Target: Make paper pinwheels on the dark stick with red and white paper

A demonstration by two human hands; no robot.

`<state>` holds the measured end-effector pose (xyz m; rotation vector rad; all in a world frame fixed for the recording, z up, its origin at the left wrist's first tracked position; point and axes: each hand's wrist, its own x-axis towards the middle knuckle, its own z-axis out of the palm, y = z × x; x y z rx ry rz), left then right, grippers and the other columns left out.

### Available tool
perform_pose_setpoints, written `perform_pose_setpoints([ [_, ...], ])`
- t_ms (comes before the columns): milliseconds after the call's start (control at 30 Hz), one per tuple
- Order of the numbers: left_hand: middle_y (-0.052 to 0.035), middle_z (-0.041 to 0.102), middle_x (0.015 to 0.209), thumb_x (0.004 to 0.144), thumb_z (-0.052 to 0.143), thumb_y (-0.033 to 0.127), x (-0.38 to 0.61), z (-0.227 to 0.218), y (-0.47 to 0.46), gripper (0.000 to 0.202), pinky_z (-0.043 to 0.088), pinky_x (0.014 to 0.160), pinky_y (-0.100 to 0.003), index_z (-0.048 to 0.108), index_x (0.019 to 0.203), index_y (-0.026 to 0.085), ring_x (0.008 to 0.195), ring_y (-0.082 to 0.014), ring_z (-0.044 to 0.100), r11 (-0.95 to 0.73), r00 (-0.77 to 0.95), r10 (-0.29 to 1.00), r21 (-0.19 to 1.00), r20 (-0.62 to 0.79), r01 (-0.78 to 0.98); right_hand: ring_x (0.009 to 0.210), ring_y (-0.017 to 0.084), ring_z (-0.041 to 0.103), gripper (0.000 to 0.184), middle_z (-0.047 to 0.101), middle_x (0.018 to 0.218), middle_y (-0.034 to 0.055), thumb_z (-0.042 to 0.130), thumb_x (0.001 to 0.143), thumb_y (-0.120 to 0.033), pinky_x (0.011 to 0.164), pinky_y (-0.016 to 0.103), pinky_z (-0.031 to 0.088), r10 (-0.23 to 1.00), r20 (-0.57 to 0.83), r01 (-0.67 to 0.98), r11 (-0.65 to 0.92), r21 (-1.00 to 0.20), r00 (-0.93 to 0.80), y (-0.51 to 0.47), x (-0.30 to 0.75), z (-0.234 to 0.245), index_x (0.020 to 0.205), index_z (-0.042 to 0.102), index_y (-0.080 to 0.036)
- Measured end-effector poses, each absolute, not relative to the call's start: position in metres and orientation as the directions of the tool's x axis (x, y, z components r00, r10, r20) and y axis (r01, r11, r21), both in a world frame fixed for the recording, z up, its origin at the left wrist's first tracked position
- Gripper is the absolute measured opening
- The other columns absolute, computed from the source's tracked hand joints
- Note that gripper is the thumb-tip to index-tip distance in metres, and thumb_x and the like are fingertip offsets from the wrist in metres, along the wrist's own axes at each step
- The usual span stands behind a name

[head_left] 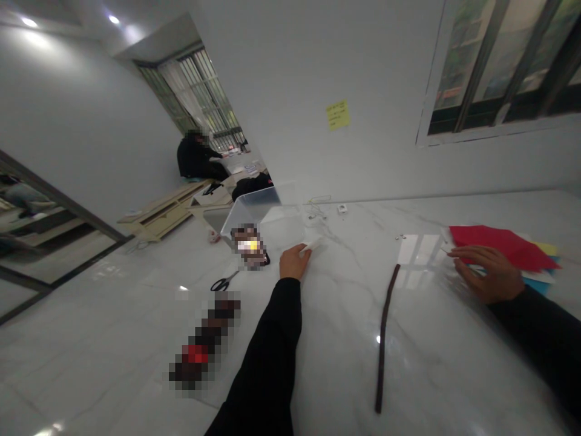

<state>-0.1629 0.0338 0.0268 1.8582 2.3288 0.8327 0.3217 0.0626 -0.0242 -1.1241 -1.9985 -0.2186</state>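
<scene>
White piece (314, 243) sits between the hands (294, 263), pinched by the left.

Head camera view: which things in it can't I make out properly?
All in the head view:
Yellow sticky note: writing too small and blurred to read.
White item at the left hand: too blurred to identify.
Blue sheet: partly hidden by the red sheet and right hand.
Dark item near the scissors: pixelated.
Left sleeve: cut off by the bottom edge.
</scene>
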Motion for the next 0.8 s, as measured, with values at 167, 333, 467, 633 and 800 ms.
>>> perform_pose_setpoints([
  [167,-0.0079,0.075,0.099,0.082,0.063,0.05,-0.14,0.04,0.038,0.041,0.053,0.084,-0.036,0.072,0.101,0.015,0.092,-0.0255,0.068,-0.071,-0.387,0.885,0.897,0.258,0.435,0.1,0.029,0.069,0.026,0.076,0.099,0.0093,0.055,0.089,-0.039,0.092,0.043,0.053,0.655,0.722,0.763,0.579,-0.288,-0.224,0.052,0.306,-0.026,0.099,0.073,-0.022],
  [333,-0.0125,0.071,0.116,0.076,0.072,0.047,-0.083,0.028,0.032,0.05,0.056,0.083,-0.036,0.064,0.115,0.015,0.094,-0.023,0.07,-0.121,-0.311,0.95,0.952,0.029,-0.283,0.097,0.028,0.069,0.035,0.074,0.106,0.011,0.052,0.092,-0.045,0.081,0.04,0.056,0.764,0.625,0.746,0.508,-0.43,-0.16,0.043,0.288,-0.031,0.108,0.072,-0.021],
  [467,-0.0127,0.073,0.107,0.07,0.079,0.043,-0.033,0.008,0.019,0.05,0.056,0.083,-0.037,0.067,0.108,0.014,0.088,-0.0226,0.071,-0.032,-0.216,0.974,0.908,-0.066,-0.418,0.084,0.025,0.069,0.039,0.074,0.103,0.0095,0.052,0.091,-0.052,0.077,0.04,0.055,0.85,0.516,0.679,0.442,-0.586,-0.107,0.044,0.267,-0.031,0.106,0.072,-0.022],
  [633,-0.0128,0.074,0.107,0.071,0.079,0.043,0.002,-0.009,0.015,0.047,0.055,0.084,-0.035,0.069,0.107,0.013,0.088,-0.0208,0.07,-0.06,-0.242,0.969,0.899,-0.052,-0.433,0.076,0.024,0.068,0.047,0.073,0.086,0.0089,0.041,0.093,-0.063,0.06,0.035,0.054,0.957,0.283,0.183,0.268,-0.946,0.059,0.045,0.202,-0.026,0.096,0.064,-0.022],
  [800,-0.0133,0.074,0.104,0.07,0.079,0.041,0.014,-0.017,0.027,0.043,0.055,0.081,-0.034,0.071,0.102,0.013,0.086,-0.0207,0.07,-0.097,-0.34,0.939,0.906,-0.054,-0.411,0.071,0.023,0.066,0.045,0.068,0.078,0.0055,0.045,0.09,-0.068,0.058,0.034,0.054,0.973,0.23,0.012,0.23,-0.973,-0.032,0.044,0.158,-0.029,0.08,0.057,-0.025],
])
